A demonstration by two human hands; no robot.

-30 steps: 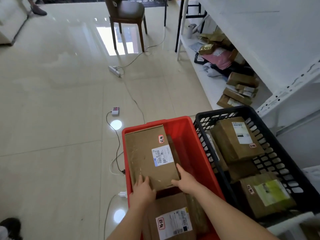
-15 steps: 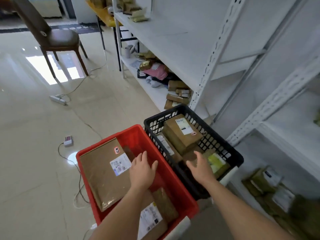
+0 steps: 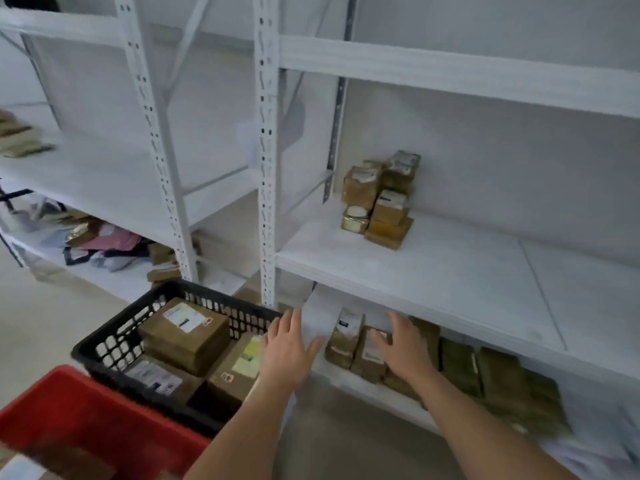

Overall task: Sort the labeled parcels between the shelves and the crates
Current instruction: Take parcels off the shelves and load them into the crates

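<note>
Both my hands reach toward the lowest shelf of the white rack [image 3: 415, 282]. My left hand [image 3: 289, 351] is open, fingers spread, empty, just right of the black crate [image 3: 104, 341]. My right hand [image 3: 403, 344] is open and empty too, hovering in front of a row of upright brown labeled parcels [image 3: 346, 337] on that bottom shelf. The black crate holds several brown labeled boxes [image 3: 185, 332]. The red crate [image 3: 79, 410] sits at the bottom left, its contents mostly out of frame. A small stack of parcels [image 3: 381, 199] stands on the middle shelf.
More brown parcels [image 3: 512, 382] lie along the bottom shelf to the right. The left rack bay holds soft bags and envelopes [image 3: 104, 240] low down and a few parcels [image 3: 20, 140] higher up. White uprights [image 3: 266, 150] divide the bays. Beige floor lies at the left.
My view swung right from the crates to the rack. Both hands left the box in the red crate and moved right, empty, to the bottom shelf.
</note>
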